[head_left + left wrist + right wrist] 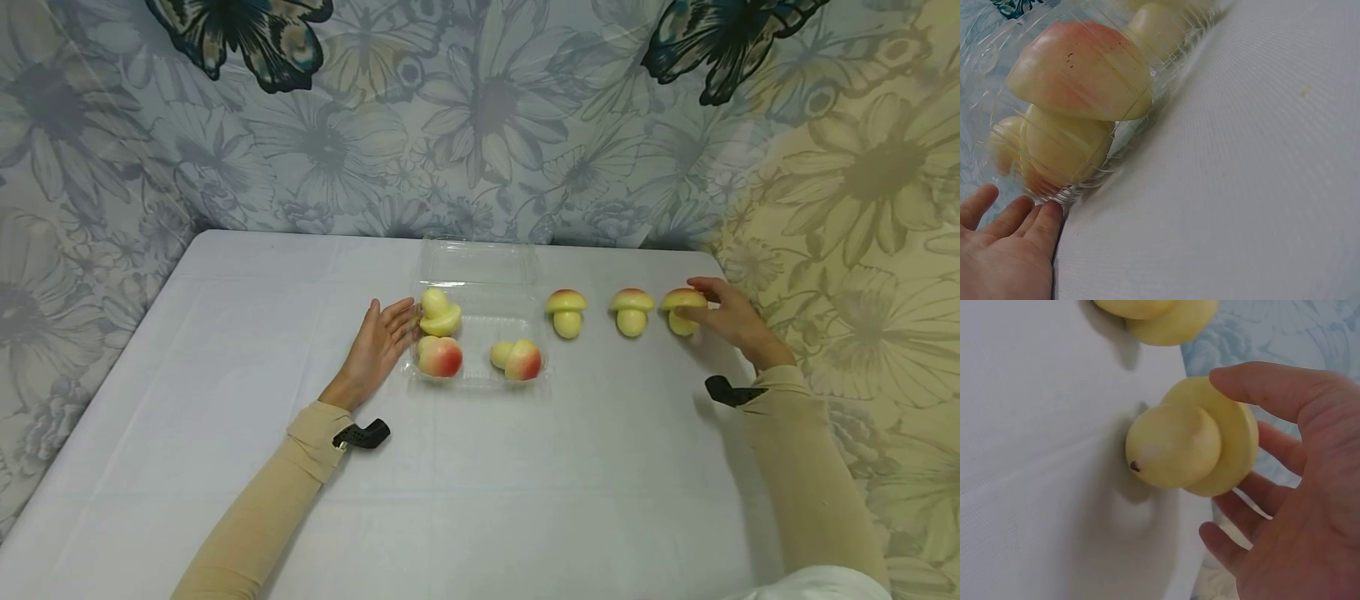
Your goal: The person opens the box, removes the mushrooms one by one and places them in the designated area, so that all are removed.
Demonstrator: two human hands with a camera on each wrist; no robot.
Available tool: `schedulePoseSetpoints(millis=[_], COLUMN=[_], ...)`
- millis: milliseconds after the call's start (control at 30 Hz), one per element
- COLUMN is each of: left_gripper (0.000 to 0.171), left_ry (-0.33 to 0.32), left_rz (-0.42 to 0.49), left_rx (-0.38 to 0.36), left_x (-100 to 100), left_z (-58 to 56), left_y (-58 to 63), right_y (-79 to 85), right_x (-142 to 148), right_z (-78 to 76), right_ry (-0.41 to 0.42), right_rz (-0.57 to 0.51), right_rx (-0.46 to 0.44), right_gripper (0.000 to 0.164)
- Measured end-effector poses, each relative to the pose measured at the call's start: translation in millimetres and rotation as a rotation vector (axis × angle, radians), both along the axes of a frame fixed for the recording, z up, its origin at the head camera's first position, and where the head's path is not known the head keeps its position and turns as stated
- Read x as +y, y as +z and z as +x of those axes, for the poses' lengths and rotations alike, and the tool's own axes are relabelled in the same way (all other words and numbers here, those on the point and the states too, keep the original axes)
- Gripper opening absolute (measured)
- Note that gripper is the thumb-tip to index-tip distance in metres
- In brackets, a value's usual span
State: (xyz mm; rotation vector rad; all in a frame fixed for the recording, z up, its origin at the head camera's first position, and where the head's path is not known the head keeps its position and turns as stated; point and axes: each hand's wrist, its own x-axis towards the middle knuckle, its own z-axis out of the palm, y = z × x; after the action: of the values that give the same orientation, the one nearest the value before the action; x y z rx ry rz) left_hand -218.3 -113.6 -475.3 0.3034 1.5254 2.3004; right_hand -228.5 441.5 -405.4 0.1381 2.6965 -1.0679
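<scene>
My right hand (731,321) pinches the cap of a yellow toy mushroom (681,315) with a red-tinged top, the last of a row at the table's right. In the right wrist view the thumb lies over the cap (1241,444) and the fingers reach behind it; the rounded stem (1172,447) points away from the palm. My left hand (378,346) is held with straight fingers, their tips right at the left wall of a clear plastic container (480,385). Inside lie a mushroom (438,312) at back left, another (441,358) at front left and a third (519,360) at front right.
Two more mushrooms, one (566,314) beside the container and one (631,312) farther right, stand on the white-covered table (480,500). The container's transparent lid (477,262) is raised at the back. A flowered wall covering (480,125) rises behind the table.
</scene>
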Motion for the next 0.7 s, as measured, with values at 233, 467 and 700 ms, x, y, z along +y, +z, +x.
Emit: schedulePoseSetpoints(millis=[233, 467, 700], left_gripper=[0.082, 0.082, 0.081], left_ry=[0.001, 0.000, 0.006], left_rz=[-0.002, -0.001, 0.008], left_rx=[-0.001, -0.003, -0.009], left_x=[1, 0, 0], left_z=[0.1, 1.0, 1.3], left_y=[0.4, 1.5, 1.8], right_y=[12.6, 28.9, 45.9], right_x=[-4, -14, -29], right_z=[0.5, 1.2, 2.8], right_ry=[0.008, -0.010, 0.013], right_rz=[0.000, -0.007, -0.015], right_rx=[0.029, 0.077, 0.153], right_gripper=[0.083, 0.081, 0.077])
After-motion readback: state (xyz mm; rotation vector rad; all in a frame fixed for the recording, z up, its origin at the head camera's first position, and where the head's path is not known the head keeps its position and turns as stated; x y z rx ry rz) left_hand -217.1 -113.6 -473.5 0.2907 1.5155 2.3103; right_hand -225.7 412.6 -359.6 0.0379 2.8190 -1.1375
